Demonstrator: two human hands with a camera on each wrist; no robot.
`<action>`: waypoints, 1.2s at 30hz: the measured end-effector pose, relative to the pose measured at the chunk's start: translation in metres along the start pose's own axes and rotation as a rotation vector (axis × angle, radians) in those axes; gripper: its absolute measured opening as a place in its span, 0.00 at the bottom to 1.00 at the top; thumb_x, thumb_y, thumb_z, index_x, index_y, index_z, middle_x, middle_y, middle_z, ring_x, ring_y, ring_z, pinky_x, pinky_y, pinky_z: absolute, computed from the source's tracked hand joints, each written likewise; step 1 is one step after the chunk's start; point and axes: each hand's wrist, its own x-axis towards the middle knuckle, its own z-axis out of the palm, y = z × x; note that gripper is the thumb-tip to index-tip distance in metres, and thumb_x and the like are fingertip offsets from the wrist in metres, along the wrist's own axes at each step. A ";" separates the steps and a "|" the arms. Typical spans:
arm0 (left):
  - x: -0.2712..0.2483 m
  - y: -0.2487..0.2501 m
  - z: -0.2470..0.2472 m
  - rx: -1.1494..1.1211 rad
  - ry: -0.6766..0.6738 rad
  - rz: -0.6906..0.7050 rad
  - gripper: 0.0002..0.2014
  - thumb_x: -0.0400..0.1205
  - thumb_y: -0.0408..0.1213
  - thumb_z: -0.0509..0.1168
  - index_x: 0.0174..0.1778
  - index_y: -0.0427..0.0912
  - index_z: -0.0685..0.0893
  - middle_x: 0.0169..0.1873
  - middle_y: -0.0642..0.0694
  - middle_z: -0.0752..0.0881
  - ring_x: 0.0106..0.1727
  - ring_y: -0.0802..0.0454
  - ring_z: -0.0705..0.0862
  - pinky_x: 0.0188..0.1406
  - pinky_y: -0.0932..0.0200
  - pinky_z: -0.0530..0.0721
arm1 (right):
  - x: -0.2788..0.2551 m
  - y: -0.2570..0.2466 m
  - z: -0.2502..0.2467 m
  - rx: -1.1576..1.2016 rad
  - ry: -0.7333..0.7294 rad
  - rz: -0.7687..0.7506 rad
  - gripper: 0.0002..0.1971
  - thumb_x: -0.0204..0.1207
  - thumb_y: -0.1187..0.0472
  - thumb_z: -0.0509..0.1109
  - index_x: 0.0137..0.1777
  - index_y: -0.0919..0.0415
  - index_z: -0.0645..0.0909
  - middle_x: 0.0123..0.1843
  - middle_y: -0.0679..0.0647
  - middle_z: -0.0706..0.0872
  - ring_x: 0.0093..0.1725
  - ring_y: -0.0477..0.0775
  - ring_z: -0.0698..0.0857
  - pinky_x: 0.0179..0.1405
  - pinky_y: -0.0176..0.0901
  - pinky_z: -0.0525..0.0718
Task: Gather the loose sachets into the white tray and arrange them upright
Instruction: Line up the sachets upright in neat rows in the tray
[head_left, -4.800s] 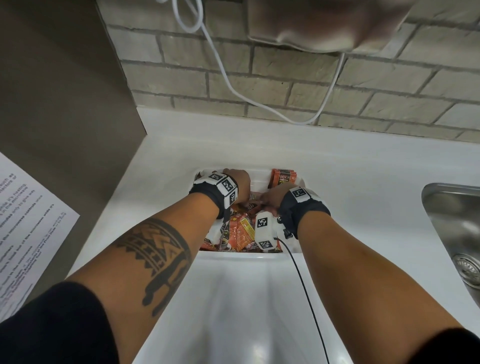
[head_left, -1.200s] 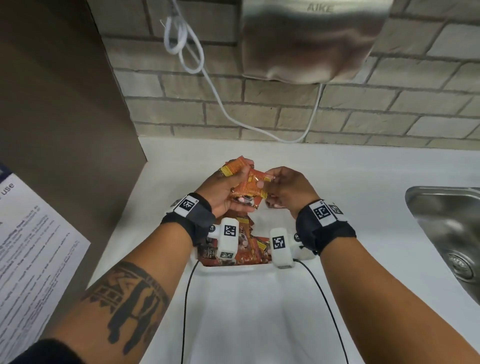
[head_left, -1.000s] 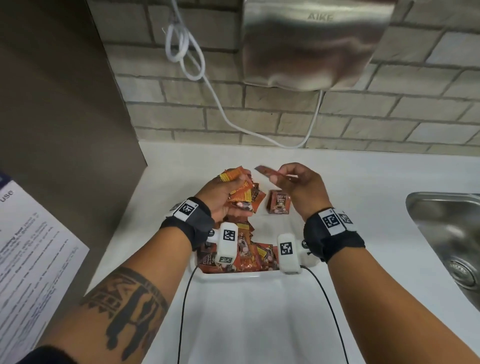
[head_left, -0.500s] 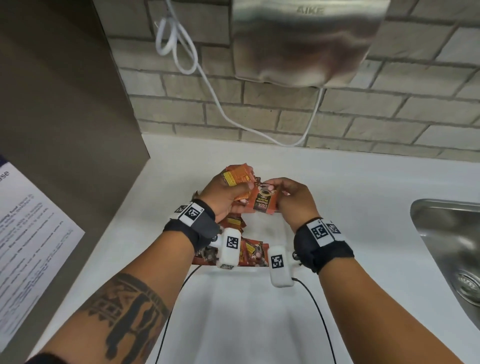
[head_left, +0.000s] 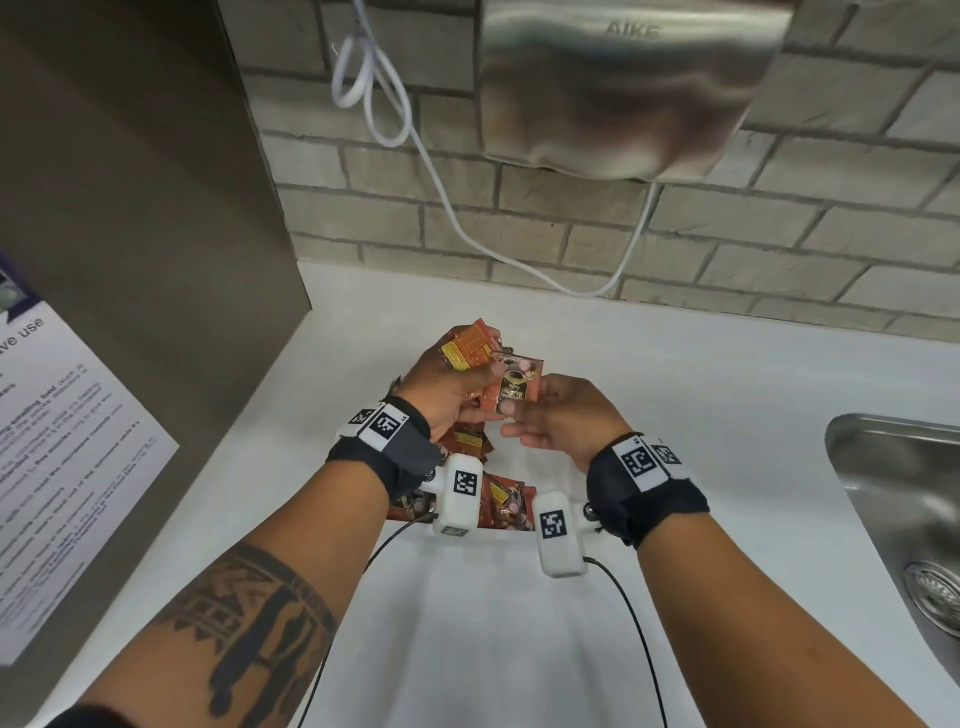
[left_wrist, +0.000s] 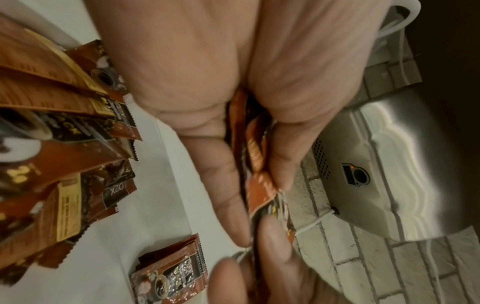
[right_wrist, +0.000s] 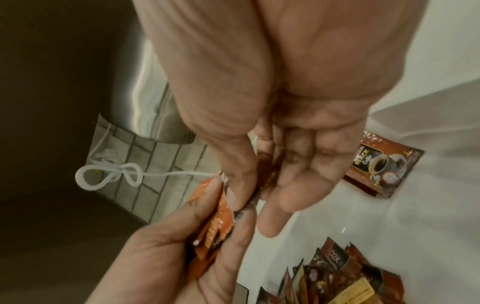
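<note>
From the head view, both hands meet above the far end of the white tray, which sits on the white counter with brown sachets standing packed along its near end. The left hand has its fingers curled round a small bunch of orange sachets (their printed backs face the camera), and the right hand pinches the edge of one dark sachet pressed against that bunch. A steel sink lies to the right, a hand dryer hangs on the brick wall with a white cable looping below it, and a printed notice is on the panel at left. In the left wrist view, the left hand clamps the bunch between thumb and fingers, while the packed sachets stand at the left and a separate sachet lies flat on the tray floor. In the right wrist view, the right hand grips the dark sachet's edge with thumb and forefinger, its other fingers loosely extended; a Black Coffee sachet lies flat beyond them.
</note>
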 end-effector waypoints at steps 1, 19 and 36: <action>0.000 0.001 -0.001 0.008 -0.014 -0.001 0.22 0.81 0.27 0.72 0.71 0.43 0.80 0.60 0.38 0.89 0.57 0.38 0.91 0.44 0.44 0.92 | 0.000 0.000 -0.003 0.014 0.016 0.004 0.14 0.73 0.61 0.81 0.55 0.62 0.83 0.47 0.57 0.93 0.46 0.53 0.94 0.44 0.40 0.89; -0.003 0.001 0.012 -0.038 -0.108 -0.091 0.23 0.78 0.27 0.75 0.69 0.40 0.82 0.60 0.38 0.90 0.56 0.38 0.91 0.43 0.48 0.91 | 0.002 -0.011 0.003 0.308 0.226 -0.138 0.20 0.71 0.58 0.83 0.60 0.66 0.84 0.56 0.64 0.91 0.59 0.72 0.88 0.61 0.73 0.82; -0.003 0.001 -0.005 0.074 -0.056 -0.101 0.26 0.74 0.21 0.76 0.67 0.43 0.82 0.57 0.39 0.90 0.52 0.42 0.92 0.39 0.49 0.92 | 0.003 -0.025 -0.014 0.501 0.187 -0.273 0.07 0.74 0.74 0.61 0.51 0.67 0.76 0.47 0.64 0.91 0.52 0.64 0.91 0.52 0.60 0.89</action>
